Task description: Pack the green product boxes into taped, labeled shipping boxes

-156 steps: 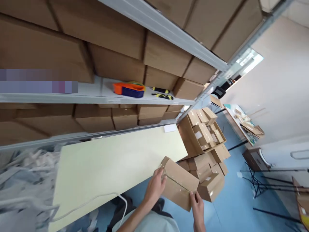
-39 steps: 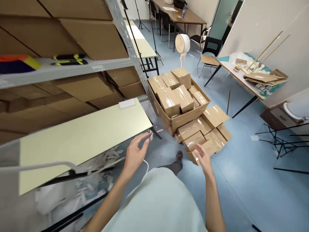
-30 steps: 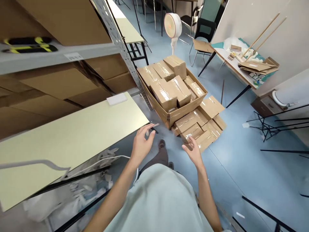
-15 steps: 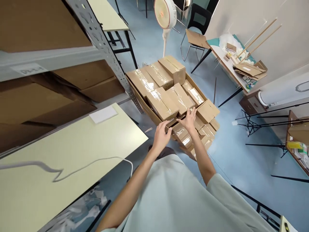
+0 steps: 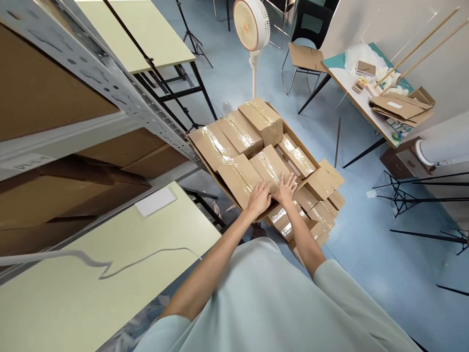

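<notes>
Left hand (image 5: 259, 199) and right hand (image 5: 286, 189) lie close together on taped cartons (image 5: 268, 165) — a white fan (image 5: 252, 25) stands beyond.

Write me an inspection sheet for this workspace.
Surface: pale table, white slab on it.
Job's things: taped boxes inside an open carton; more boxes beside it.
Clutter: cardboard and two sticks at the side table; pale scraps below the pale table.
Hands: left hand on the taped boxes, grip unclear; right hand spread on them.
Cables: white cord across the pale table.
Surroundings: metal shelf, fan, black chair, blue floor.
</notes>
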A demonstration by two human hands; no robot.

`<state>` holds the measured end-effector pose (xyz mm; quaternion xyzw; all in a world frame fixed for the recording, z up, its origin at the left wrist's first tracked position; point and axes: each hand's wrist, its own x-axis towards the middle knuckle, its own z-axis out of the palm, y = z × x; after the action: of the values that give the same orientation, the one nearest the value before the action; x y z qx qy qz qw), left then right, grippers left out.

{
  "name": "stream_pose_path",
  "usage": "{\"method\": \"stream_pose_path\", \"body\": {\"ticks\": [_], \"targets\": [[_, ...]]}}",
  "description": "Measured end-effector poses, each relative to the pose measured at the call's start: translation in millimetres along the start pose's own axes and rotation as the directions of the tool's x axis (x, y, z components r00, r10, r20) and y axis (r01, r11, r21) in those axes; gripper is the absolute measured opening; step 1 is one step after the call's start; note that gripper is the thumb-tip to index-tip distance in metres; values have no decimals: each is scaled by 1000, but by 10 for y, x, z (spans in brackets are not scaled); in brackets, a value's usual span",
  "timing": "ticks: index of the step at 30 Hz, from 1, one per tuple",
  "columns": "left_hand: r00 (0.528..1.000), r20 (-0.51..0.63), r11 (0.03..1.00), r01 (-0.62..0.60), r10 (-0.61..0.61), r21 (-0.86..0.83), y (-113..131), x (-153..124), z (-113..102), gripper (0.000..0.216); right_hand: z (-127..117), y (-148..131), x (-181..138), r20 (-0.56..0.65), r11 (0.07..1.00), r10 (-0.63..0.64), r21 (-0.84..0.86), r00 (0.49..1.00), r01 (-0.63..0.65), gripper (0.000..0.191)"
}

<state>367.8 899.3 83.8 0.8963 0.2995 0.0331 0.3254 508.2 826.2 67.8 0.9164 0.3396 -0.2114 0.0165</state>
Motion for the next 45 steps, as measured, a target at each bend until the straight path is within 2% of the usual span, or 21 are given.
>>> {"method": "stream_pose_path", "body": {"ticks": [4,7,10,15,18,21,25,28,32,36,40,45], "targets": [[992,123,992,-51,37,112,-157,189,20,63,-28,69,118,-6,996,-44,81,999,44,149],[983,180,980,-75,42,184,-294,202,-58,69,-151,202,269,42,986,-32,162,999,24,154],[985,161,967,-97,60,234,-379,97,-136,67,-324,434,389,122,966,-34,259,992,1,153],[992,99,974,-96,77,205,-398,-69,-177,66,-553,692,453,173,946,-140,314,975,80,148],[995,76,985,-73,61,158,-363,-76,-171,66,-573,619,470,202,957,-134,280,970,74,146],[997,72,991,-49,41,121,-303,-56,-157,65,-460,408,435,204,973,-123,216,971,78,146],[998,56,998,-14,11,58,-269,-104,-146,63,-187,77,258,90,981,-160,129,983,148,147],[999,22,998,45,-46,40,-345,-246,-161,59,-84,-50,165,52,984,-165,73,985,161,149],[990,-23,989,140,-139,41,-519,-495,-204,56,-166,-33,231,137,987,-159,43,978,154,154],[983,-49,982,178,-174,67,-597,-648,-237,53,-244,27,285,219,982,-188,44,958,183,165],[980,-65,979,193,-188,69,-554,-710,-247,51,-194,60,228,152,978,-206,49,967,200,160],[969,-137,979,204,-204,-13,-482,-890,-223,44,-203,86,85,65,980,-187,89,980,181,139]]}}
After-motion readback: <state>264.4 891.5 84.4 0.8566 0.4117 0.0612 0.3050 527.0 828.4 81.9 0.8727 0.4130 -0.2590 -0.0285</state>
